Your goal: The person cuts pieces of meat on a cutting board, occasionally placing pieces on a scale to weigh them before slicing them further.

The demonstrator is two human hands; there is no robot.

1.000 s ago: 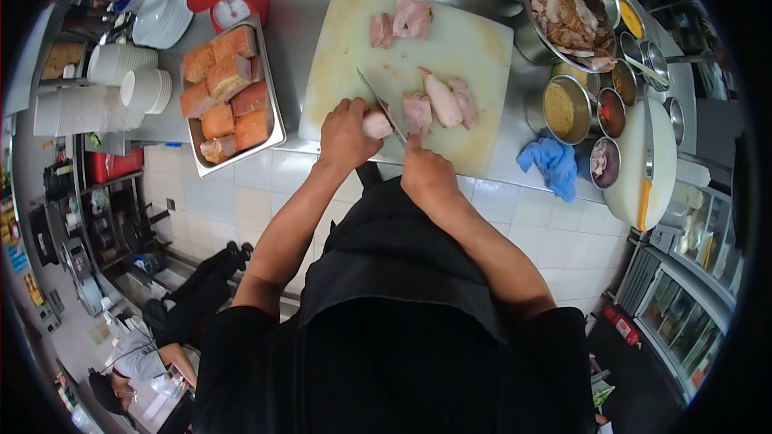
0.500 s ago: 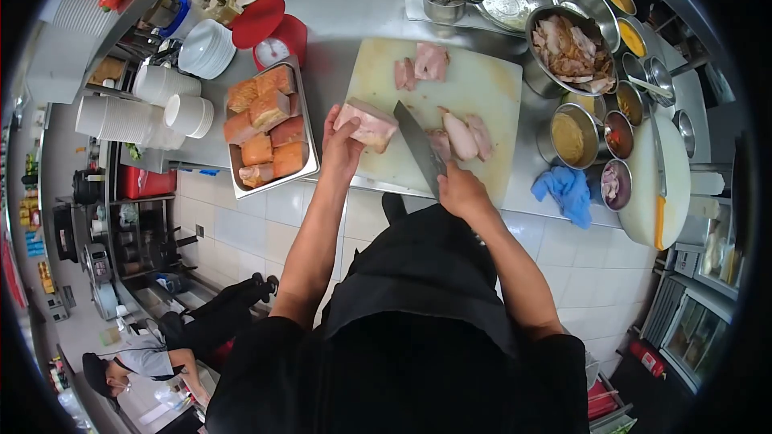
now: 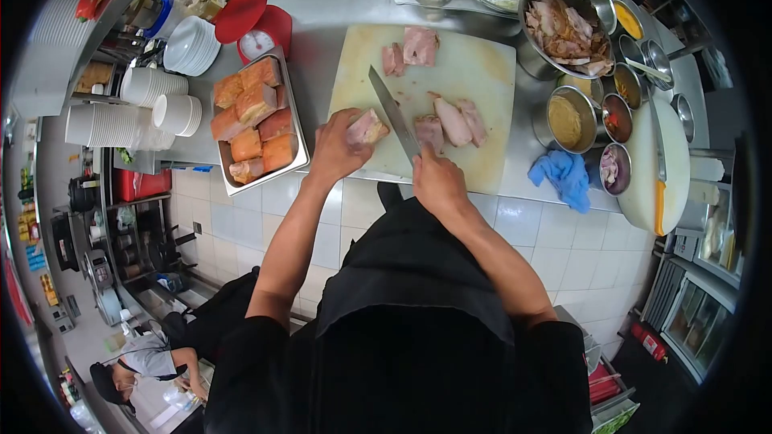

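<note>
My left hand is wrapped round a block of pork belly at the left side of a white cutting board; the fingers cover part of it. A long-bladed knife is in my right hand, its blade slanting up and left just right of the block, apart from it. Right of the blade lie a cut pink piece, a long pale piece and another pale piece. Two pink pieces, a larger one and a smaller one, rest near the board's far edge.
A metal tray of orange-skinned meat blocks stands left, near a red scale and stacked white bowls. Right are a bowl of meat scraps, several metal containers, a blue cloth and an orange-handled knife. A co-worker is lower left.
My left hand has come over the block, which is turned and more covered by the fingers. The knife and my right hand have shifted slightly left. The whole view has shifted a little.
</note>
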